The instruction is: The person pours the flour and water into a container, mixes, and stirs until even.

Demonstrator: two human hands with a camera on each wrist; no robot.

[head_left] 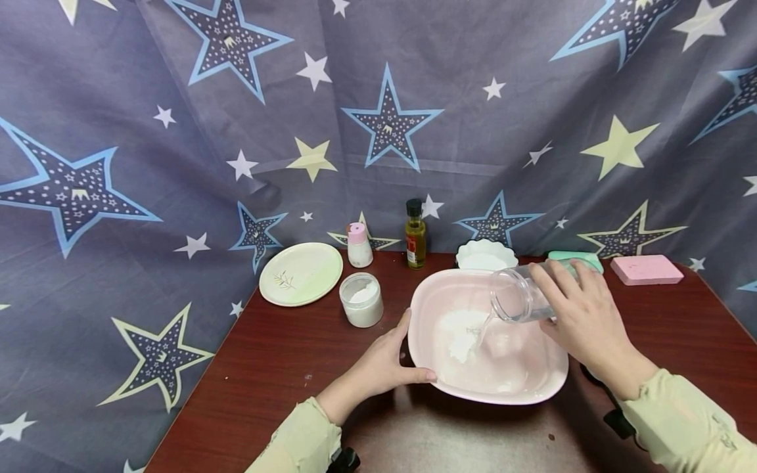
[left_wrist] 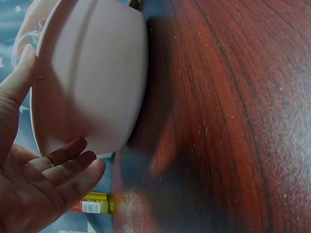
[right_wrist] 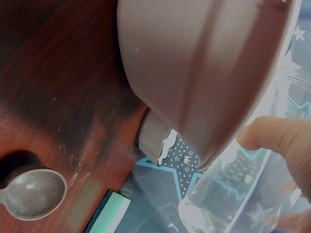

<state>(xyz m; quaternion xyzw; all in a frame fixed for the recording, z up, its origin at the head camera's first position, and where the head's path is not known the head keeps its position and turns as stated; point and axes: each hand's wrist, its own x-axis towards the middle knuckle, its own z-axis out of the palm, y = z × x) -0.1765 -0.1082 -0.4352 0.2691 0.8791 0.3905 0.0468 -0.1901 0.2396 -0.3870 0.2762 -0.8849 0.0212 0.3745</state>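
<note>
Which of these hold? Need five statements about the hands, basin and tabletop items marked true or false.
1. The right hand holds a clear container tilted over the pink basin. True.
2. The left hand grips the jar of white powder. False: it holds the basin's edge; the jar stands apart on the table.
3. The black-capped bottle stands between the pink-topped shaker and the scalloped white dish. True.
4. Clear liquid is pouring onto the table. False: it runs into the basin.
5. In the head view, the pink block lies right of the basin. True.
</note>
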